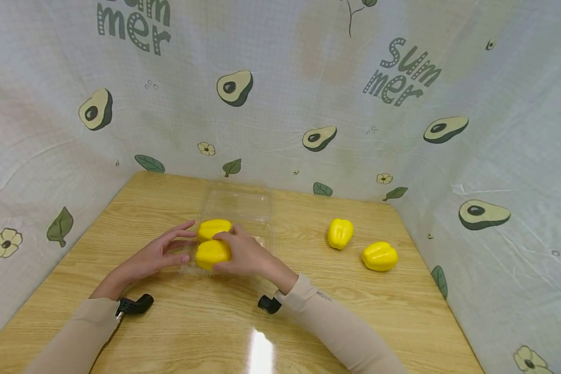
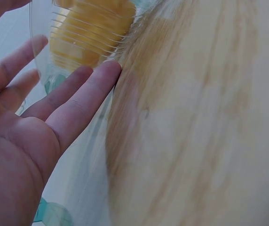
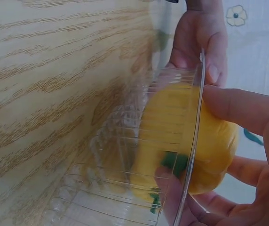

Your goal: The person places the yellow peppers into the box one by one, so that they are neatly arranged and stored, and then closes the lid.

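Note:
A yellow bell pepper point(image 1: 210, 255) sits at the front left of an open clear plastic clamshell box point(image 1: 267, 240). My right hand point(image 1: 246, 253) grips this pepper from the right, its thumb by the near rim and fingers reaching down inside. In the right wrist view, green stems show through the box's ribbed wall point(image 3: 172, 127). Just behind it lies a second yellow pepper point(image 1: 211, 227), partly covered by the right hand. My left hand point(image 1: 154, 255) has its fingers spread at the box's left side, fingertips right at the wall, holding nothing.
Two more yellow peppers point(image 1: 340, 234) point(image 1: 379, 256) lie on the wooden table point(image 1: 308, 291) to the right. The box's clear lid point(image 1: 236, 203) lies folded back towards the printed curtain point(image 1: 271, 93), which surrounds the table at the back and sides.

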{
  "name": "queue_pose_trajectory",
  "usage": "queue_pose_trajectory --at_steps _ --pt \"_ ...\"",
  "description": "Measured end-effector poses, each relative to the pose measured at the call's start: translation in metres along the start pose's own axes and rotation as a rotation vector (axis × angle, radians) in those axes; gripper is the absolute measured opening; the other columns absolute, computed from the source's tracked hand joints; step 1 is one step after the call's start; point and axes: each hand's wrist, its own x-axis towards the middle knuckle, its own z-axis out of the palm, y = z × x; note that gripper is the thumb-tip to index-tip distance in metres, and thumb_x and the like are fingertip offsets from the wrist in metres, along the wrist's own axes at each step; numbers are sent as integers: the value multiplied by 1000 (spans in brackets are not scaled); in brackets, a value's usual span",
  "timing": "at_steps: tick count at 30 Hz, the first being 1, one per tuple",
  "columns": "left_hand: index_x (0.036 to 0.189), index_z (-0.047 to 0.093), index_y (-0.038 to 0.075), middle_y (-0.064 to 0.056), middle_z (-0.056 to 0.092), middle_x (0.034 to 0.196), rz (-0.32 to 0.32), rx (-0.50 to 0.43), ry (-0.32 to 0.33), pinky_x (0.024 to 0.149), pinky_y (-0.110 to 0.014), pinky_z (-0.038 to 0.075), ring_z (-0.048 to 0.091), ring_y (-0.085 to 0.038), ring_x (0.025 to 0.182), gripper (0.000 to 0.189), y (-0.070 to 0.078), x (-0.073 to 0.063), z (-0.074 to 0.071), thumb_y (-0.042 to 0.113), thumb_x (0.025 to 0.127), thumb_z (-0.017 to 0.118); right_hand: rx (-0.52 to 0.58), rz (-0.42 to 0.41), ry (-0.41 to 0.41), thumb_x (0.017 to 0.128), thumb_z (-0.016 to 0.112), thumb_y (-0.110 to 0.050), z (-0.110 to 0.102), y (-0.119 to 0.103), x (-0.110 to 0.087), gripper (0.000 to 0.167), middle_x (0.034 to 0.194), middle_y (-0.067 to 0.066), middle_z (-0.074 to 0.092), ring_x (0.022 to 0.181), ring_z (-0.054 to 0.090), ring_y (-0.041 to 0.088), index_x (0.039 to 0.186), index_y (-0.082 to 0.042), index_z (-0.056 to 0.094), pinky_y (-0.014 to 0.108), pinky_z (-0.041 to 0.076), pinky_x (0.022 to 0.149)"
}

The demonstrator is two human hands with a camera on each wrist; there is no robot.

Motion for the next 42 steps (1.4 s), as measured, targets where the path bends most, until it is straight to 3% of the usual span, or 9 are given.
queue_pose_trajectory --at_steps 22,30,42 --pt "153 51 11 -11 12 178 3 -5 -4 104 -16 48 40 -55 147 54 1 0 1 10 103 70 11 -46 -64 98 78 -36 4 -3 7 63 122 8 46 94 53 13 154 -16 57 21 47 78" --pt "153 50 10 -11 11 178 7 -10 -6 104 -17 49 40 -55 147 54 2 0 0 9 103 70 31 -38 -76 101 69 -34 4 -4 9 59 124 9 44 90 55 14 156 -16 56 21 47 76" --pt "154 48 9 -15 9 178 7 -11 -9 103 -18 50 38 -57 146 54 1 0 0 8 104 68 25 -37 -73 101 72 -34 6 -5 12 57 126 10 44 92 54 15 154 -18 58 23 47 78"
